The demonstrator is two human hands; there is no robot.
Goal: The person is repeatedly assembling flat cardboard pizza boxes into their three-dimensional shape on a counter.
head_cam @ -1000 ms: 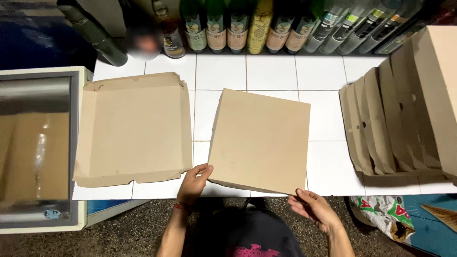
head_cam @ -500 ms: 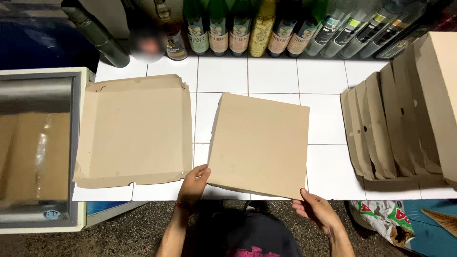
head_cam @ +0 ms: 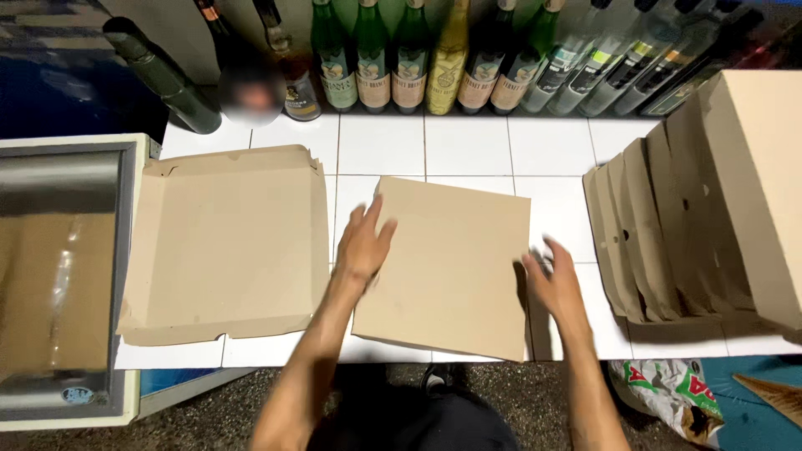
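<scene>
Cardboard lies everywhere: an opened box tray [head_cam: 225, 242] on the left, then my left hand [head_cam: 365, 242] spread flat on the closed flat box [head_cam: 447, 267] mid-counter. My right hand [head_cam: 553, 282], fingers loose, touches its right edge; folded boxes [head_cam: 660, 234] stand beyond. Unfolding it seems the step, needing a grip on both edges.

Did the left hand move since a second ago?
Yes. The left hand moved up from the near edge of the flat cardboard box, further onto it, toward the bottles at the back of the white tiled counter.
</scene>
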